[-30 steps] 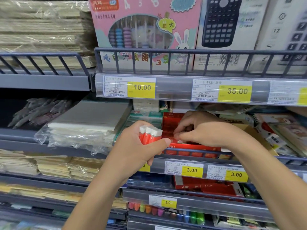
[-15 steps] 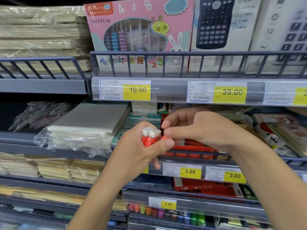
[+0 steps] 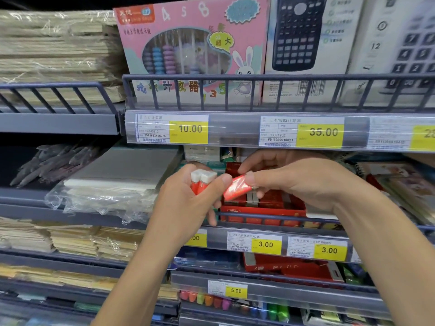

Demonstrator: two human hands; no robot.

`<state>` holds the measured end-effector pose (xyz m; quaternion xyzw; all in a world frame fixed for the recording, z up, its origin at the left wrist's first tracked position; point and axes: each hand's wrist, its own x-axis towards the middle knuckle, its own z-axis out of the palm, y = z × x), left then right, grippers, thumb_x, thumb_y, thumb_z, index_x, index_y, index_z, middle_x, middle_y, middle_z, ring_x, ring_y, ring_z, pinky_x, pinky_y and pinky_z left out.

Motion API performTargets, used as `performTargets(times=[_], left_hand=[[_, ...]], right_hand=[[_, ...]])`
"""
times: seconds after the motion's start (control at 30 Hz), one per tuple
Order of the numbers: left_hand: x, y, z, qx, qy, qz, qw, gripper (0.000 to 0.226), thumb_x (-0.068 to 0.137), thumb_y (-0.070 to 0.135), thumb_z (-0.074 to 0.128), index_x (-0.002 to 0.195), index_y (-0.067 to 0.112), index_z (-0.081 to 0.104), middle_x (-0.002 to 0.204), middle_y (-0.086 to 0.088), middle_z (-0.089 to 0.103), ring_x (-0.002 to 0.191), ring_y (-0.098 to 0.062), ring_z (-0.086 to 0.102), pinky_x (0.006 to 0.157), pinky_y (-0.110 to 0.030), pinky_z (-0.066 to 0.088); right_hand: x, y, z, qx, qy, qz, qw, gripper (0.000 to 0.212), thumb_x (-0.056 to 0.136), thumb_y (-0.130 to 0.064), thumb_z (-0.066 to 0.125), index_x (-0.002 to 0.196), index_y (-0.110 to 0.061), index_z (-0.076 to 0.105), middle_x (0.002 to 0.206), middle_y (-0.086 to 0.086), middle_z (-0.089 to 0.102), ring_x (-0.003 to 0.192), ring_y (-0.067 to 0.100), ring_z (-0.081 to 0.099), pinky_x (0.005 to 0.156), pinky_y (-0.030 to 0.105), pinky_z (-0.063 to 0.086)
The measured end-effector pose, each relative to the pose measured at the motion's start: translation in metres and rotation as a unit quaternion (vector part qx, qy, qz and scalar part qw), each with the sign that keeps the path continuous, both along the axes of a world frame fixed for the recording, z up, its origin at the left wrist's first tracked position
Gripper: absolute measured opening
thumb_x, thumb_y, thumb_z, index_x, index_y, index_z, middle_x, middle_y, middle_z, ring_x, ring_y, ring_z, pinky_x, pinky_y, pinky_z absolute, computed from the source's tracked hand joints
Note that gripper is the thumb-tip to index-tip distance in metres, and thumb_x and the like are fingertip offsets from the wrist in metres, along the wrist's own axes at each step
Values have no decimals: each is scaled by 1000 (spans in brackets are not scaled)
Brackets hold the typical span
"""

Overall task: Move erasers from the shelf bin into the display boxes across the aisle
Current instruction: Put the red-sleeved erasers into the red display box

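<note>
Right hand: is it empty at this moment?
No. The right hand pinches a red-wrapped eraser between thumb and fingers, just above the red bin.

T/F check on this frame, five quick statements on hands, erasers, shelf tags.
1. The left hand grips a small bunch of erasers. True.
2. The right hand is empty. False: it pinches a single red eraser between thumb and fingers.
3. The single red eraser is lying in the red box. False: it is held up in front of the box, near the left thumb.
4. The price tag under the pink abacus box reads 10.00. True.
5. The tag under the calculator box reads 3.00. False: that tag reads 35.00.
</note>
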<state>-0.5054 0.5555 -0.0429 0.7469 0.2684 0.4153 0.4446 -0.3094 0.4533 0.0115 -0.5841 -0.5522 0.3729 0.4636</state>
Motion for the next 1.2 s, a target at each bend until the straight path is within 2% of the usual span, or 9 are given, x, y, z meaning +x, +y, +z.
performTargets(times=[0.1, 0.23, 0.37, 0.47, 0.67, 0.83, 0.97, 1.1, 1.2], left_hand=[[-1, 6, -2, -29, -12, 60, 998, 35, 89, 49, 75, 90, 17, 63, 61, 2, 66, 48, -15, 55, 50, -34, 48], [-5, 11, -4, -38, -1, 76, 996, 34, 85, 54, 73, 88, 23, 61, 62, 9, 61, 56, -10, 54, 59, -39, 49], [-5, 10, -4, -46, 4, 61, 997, 34, 78, 61, 70, 87, 29, 60, 67, 6, 62, 58, -10, 54, 60, -39, 49], [-5, 10, -4, -50, 8, 47, 998, 19, 81, 57, 69, 87, 40, 62, 65, 10, 62, 58, -9, 54, 61, -39, 51], [-7, 9, -2, -71, 5, 35, 997, 46, 77, 59, 68, 95, 18, 60, 69, 2, 59, 62, -15, 51, 62, -42, 47], [-7, 9, -1, -75, 10, 33, 997, 57, 76, 60, 67, 100, 9, 58, 73, -2, 57, 64, -18, 49, 63, -44, 46], [-9, 8, 0, -83, 9, 27, 996, 55, 77, 58, 68, 100, 10, 58, 73, -2, 58, 64, -18, 49, 63, -44, 45], [-10, 8, 0, -84, 13, 28, 996, 44, 76, 58, 67, 95, 18, 61, 70, 0, 60, 62, -16, 51, 62, -43, 47], [-8, 8, 1, -84, 13, 31, 996, 42, 76, 58, 68, 93, 21, 62, 69, 1, 62, 62, -15, 53, 63, -43, 48]], right_hand=[[3, 2, 0, -25, -14, -58, 998, 10, 84, -8, 75, 86, -18, 76, 79, 3, 74, 65, 9, 66, 59, 13, 50], [-4, 10, -5, -77, -108, -116, 984, 6, 82, -9, 77, 84, -13, 74, 64, 0, 72, 53, 9, 66, 40, 10, 39], [-11, 19, -7, -101, -159, -109, 976, 7, 80, -12, 80, 77, -12, 74, 64, 3, 73, 51, 12, 63, 54, 20, 48], [-12, 22, -6, -118, -190, -98, 970, 10, 79, -19, 81, 76, -13, 74, 67, 4, 74, 51, 13, 60, 54, 21, 46], [-7, 22, 1, -150, -197, -83, 965, 9, 82, -21, 80, 81, -13, 75, 67, 4, 74, 44, 7, 52, 38, 11, 36], [-7, 26, 1, -156, -179, -67, 969, 12, 84, -18, 79, 87, -7, 74, 65, 6, 73, 41, 7, 49, 42, 14, 40], [-4, 28, 3, -161, -156, -54, 973, 13, 86, -16, 78, 88, -4, 72, 64, 7, 71, 41, 8, 48, 43, 16, 40], [-7, 32, -4, -149, -213, -68, 963, 14, 81, -23, 82, 83, -12, 76, 60, 1, 71, 39, 4, 49, 38, 12, 35], [-5, 34, -7, -131, -271, -77, 950, 14, 77, -34, 84, 78, -22, 77, 57, -8, 68, 43, 3, 51, 44, 15, 39]])
